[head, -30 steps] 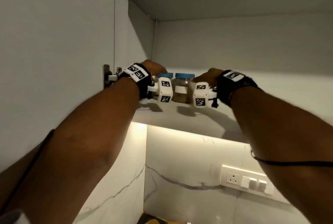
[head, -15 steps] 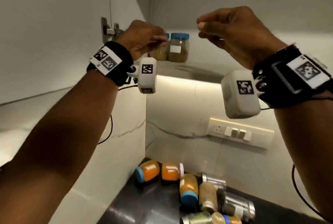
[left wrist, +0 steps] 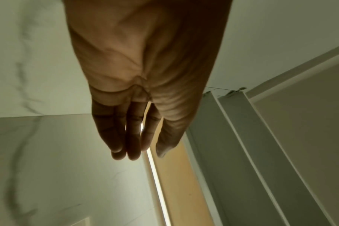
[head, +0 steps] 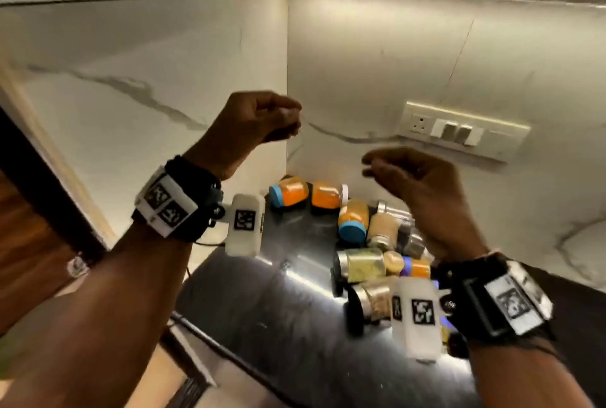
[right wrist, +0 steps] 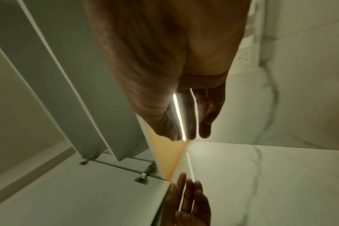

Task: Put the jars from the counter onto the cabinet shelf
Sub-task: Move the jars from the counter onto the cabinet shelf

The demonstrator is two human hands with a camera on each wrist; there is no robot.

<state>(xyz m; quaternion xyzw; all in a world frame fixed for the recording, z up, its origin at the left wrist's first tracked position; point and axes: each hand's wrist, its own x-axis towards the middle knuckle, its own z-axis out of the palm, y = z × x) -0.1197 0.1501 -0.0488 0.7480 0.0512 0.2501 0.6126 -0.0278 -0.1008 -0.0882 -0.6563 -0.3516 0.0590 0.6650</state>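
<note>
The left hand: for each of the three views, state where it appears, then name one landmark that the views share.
Head: left hand sits centre-left, raised above the counter, holding nothing.
Left wrist: it fills the top centre, fingers pointing down.
Right wrist: it shows at the bottom edge, right of centre.
Shared landmark: the veined marble wall.

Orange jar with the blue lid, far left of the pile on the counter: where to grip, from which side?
Judging by its pose, grip the orange jar across its round body, from above. It lies on its side, blue lid pointing left, dark counter bare in front. The white-lidded jar lies close at its base, so avoid an end-on approach. Both the left hand and the right hand are empty.
</note>
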